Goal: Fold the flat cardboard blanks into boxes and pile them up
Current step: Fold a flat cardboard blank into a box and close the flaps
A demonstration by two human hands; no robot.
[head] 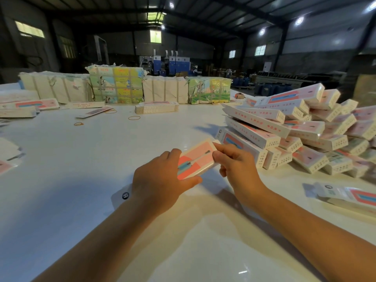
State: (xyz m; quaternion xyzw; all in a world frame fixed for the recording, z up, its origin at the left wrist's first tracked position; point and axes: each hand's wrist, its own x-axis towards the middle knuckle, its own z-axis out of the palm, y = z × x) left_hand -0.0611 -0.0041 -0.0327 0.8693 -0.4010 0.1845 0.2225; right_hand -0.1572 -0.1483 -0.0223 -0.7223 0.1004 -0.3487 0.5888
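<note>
Between both hands, pinched box

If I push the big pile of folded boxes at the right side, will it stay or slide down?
The pile of folded boxes would probably shift: boxes lie loosely at crossed angles. They look like hollow card, so likely light, and the glossy white table may let them slide.

A glossy white tabletop carries a heap of folded boxes just right of the right hand. Beyond both hands lie a stack of flat blanks, loose rubber bands and strapped bundles. More blanks lie nearer, to the right.
</note>
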